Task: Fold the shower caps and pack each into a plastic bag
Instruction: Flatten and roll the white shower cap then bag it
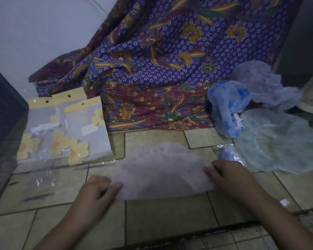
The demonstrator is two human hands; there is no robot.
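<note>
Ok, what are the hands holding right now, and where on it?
Both hold the pink shower cap, folded flat on the floor: the left hand pinches its left corner, the right hand its right corner.

The pink shower cap (161,170) is very pale, with faint reddish spots. The blue-flowered cap (226,105) is whitish with bright blue flowers. The green cap (278,141) is pale, and so is the lilac cap (260,82) (its print is too faint to tell). The cloth (161,60) is purple with small white flowers, and maroon below with golden leaves. The packed bags (61,127) have yellow tops and yellow flowers.
</note>
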